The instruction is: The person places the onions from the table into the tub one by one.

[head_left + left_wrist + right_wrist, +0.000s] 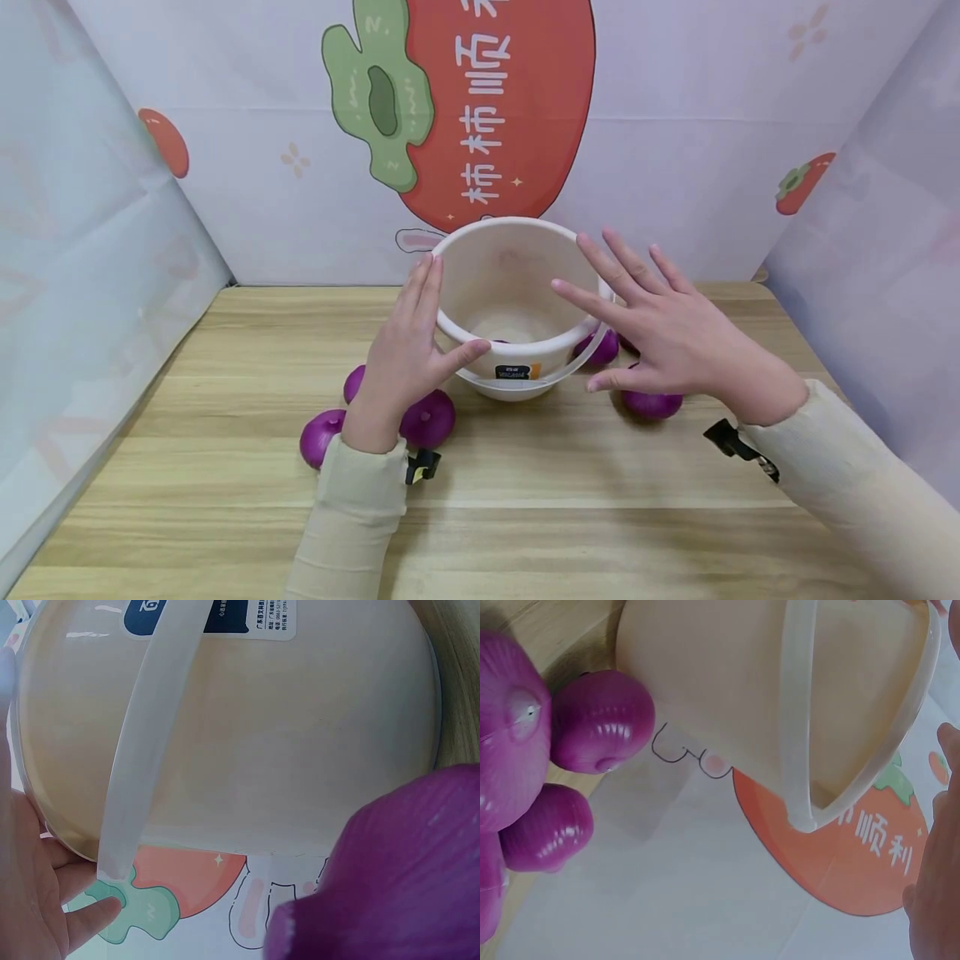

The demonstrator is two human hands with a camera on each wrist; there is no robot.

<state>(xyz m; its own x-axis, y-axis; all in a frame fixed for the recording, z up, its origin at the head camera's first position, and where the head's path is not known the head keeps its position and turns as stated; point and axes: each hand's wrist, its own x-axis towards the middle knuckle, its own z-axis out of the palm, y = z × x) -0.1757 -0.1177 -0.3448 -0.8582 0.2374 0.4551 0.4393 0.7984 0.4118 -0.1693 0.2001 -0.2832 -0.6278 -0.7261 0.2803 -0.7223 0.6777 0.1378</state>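
Near tabletop: wood grain is exposed between the two sleeves (345, 512), and open room is left on the tabletop (540, 508) this side of both hands.
Left onions: three purple onions (429, 419) are grouped around the left wrist, partly covered by it.
Left hand (397, 358): fingers are held straight and close together at the bucket's left rim, with the thumb stretched to the front rim; nothing is pinched.
Right hand (667, 333): fingers are spread wide, nothing held; a gap to the rim is seen in the right wrist view.
Right onions: onions (652, 404) are seen below and beside the right hand; four are shown in the right wrist view.
Bucket: the white bucket (510, 287) is set between the hands, its mouth uncovered; its handle (796, 697) is hung below the rim. A purple sliver is glimpsed inside the front rim, too small to identify.
Far edge: the table is bounded beyond the hands by a printed backdrop (675, 133).
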